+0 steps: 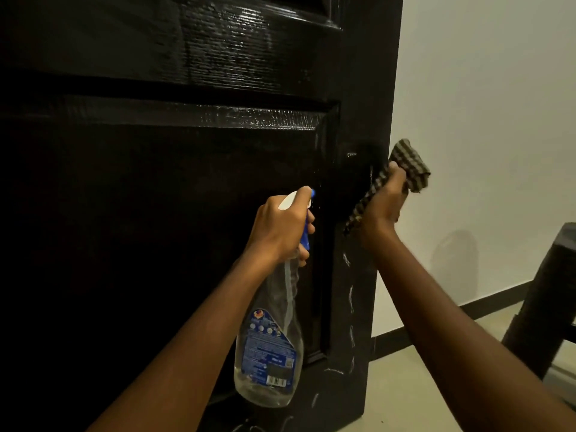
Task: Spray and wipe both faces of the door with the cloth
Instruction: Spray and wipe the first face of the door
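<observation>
Both hands full: left hand (280, 226) grips the near-empty, probably light spray bottle (268, 353) by its neck; right hand (381, 201) bunches the soft cloth (411, 162) at the glossy door (156, 244) edge.

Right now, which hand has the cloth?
The right hand grips the checked cloth by the edge of the door; the left hand holds the spray bottle.

Black panelled door (156, 213), checked cloth (413, 165) at its edge, clear spray bottle (269, 353)

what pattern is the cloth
A dark-and-light checked pattern; the cloth shows best in the head view, its only view.
</observation>
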